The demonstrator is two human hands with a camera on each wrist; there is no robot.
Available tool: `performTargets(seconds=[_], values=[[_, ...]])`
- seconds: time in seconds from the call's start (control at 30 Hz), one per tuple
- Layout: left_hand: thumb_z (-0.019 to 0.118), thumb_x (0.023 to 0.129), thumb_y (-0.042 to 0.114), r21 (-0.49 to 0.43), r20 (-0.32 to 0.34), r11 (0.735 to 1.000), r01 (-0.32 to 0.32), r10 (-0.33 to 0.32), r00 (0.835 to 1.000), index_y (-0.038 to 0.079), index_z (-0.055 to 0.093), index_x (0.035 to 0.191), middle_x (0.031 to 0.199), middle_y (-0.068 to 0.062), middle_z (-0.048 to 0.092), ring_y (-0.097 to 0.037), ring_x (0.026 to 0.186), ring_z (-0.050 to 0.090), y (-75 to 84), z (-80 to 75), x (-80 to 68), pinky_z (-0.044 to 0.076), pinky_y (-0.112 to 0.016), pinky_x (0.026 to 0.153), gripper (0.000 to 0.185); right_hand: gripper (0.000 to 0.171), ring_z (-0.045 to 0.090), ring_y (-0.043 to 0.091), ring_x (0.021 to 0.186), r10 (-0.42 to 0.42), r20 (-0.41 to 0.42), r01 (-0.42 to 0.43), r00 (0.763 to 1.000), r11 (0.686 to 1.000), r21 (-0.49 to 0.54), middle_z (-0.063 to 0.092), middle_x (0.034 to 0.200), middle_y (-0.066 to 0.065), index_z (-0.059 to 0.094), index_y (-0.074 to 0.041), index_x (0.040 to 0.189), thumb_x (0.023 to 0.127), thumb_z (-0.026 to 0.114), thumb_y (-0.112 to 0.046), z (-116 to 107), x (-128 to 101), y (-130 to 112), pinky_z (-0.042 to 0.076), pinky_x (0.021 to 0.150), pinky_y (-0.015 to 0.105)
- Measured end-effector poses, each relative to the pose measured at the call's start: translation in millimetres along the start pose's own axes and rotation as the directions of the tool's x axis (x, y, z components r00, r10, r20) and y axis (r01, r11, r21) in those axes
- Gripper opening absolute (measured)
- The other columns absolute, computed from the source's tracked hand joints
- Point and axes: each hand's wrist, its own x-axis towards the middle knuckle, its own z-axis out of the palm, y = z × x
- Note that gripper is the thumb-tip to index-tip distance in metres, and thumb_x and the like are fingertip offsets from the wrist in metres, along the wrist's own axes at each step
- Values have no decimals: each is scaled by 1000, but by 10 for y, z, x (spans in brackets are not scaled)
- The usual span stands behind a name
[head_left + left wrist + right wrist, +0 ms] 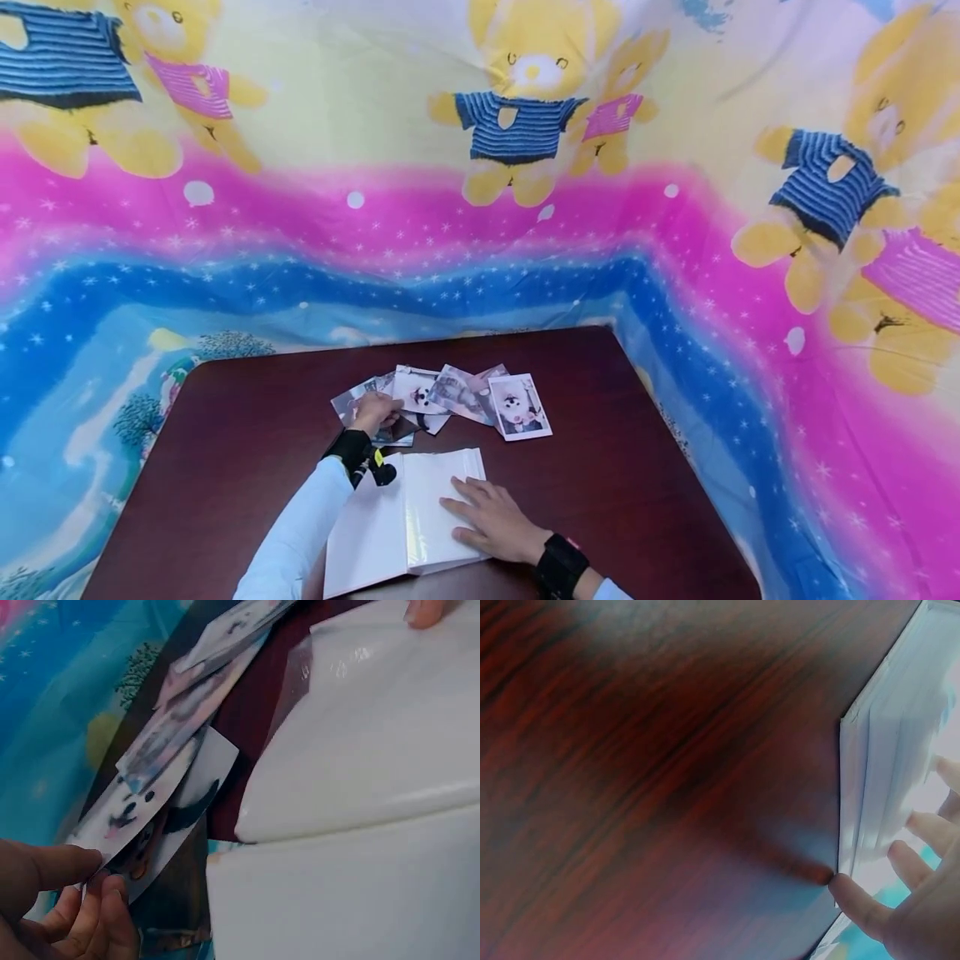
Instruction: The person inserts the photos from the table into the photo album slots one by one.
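My left hand (pixel 375 412) is at the left part of a spread of printed photos. Its thumb and fingers pinch the edge of a photo (pixel 139 804) with a white animal's face, seen close in the left wrist view. Under that photo lies another photo (pixel 196 787) with a black-and-white picture. On the near side, a photo album (pixel 367 533) lies open with blank white pages and clear plastic sleeves. My right hand (pixel 495 521) rests on its right-hand page, fingers spread. In the right wrist view, fingertips meet the album's stacked page edges (pixel 877 780).
The photos overlap in a row behind the album, ending at the right with a white-bordered photo (pixel 520 407). All lie on a dark reddish-brown wooden table (pixel 600 467). A patterned cloth (pixel 420 225) with cartoon bears hangs around the table's back and sides.
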Motion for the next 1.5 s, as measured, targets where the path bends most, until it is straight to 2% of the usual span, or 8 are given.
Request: performTargets(seconds=[0.27, 0.37, 0.53, 0.63, 0.77, 0.87, 1.27, 1.5], values=[[49, 94, -4, -102, 47, 994, -33, 38, 998, -8, 45, 99, 91, -19, 59, -18, 71, 67, 7, -242, -266, 58, -39, 77, 8, 39, 46, 25, 126, 82, -56, -79, 995, 996, 43, 51, 143, 4, 62, -27, 134, 105, 43, -45, -157, 219, 30, 39, 95, 47], [47, 93, -3, -118, 26, 991, -64, 68, 997, -17, 38, 127, 102, -26, 58, -22, 77, 69, -51, -342, -491, 56, -44, 84, 37, 34, 49, 21, 116, 116, -98, -107, 988, 990, 93, 59, 130, 1, 69, -25, 125, 104, 47, -42, -197, 322, 35, 38, 90, 42], [52, 94, -4, -196, -55, 971, -138, 129, 990, -16, 41, 123, 101, -28, 63, -25, 83, 71, -123, -401, -931, 56, -42, 85, 34, 34, 56, 22, 103, 179, -185, -105, 966, 930, 352, 63, 120, 8, 65, -8, 127, 102, 55, -30, -229, 529, 38, 43, 85, 37], [56, 94, -3, -263, -97, 949, -174, 154, 983, -14, 45, 120, 99, -23, 68, -19, 81, 71, -160, -349, -1186, 57, -37, 83, 30, 45, 61, 28, 100, 301, -163, -119, 940, 733, 669, 61, 120, 17, 51, 5, 135, 100, 59, -23, -267, 702, 10, 51, 83, 38], [60, 92, -2, -349, -90, 923, -159, 136, 987, -12, 48, 116, 94, -17, 70, -15, 78, 69, -246, -210, -1491, 57, -33, 79, 29, 57, 64, 43, 99, 488, -44, -120, 872, 300, 947, 64, 113, 19, 34, 9, 140, 101, 59, -23, -339, 954, -37, 54, 81, 49], [62, 91, -1, -356, -48, 925, -132, 123, 991, -11, 48, 115, 94, -16, 71, -16, 78, 69, -340, -111, -1651, 57, -33, 77, 30, 47, 64, 48, 96, 534, -35, -63, 845, 163, 985, 68, 100, 18, 36, 11, 132, 100, 59, -15, -392, 1070, -60, 51, 84, 58], [64, 98, 22, -166, -2, 969, -183, 185, 983, -11, 49, 132, 100, -18, 68, -14, 80, 62, -440, -150, -1544, 50, -31, 73, 50, 43, 55, 61, 88, 308, -122, -15, 943, 406, 914, 57, 88, 36, 39, 15, 136, 98, 56, 3, -745, 776, -14, 47, 80, 64], [69, 92, 7, -82, 39, 964, -251, 255, 966, -10, 64, 111, 89, -13, 69, -16, 78, 61, -365, -55, -1502, 46, -28, 71, 26, 53, 62, 33, 84, 367, -47, -79, 929, 322, 944, 65, 88, 7, 35, 8, 143, 98, 61, -5, -607, 802, 221, 50, 83, 55]])
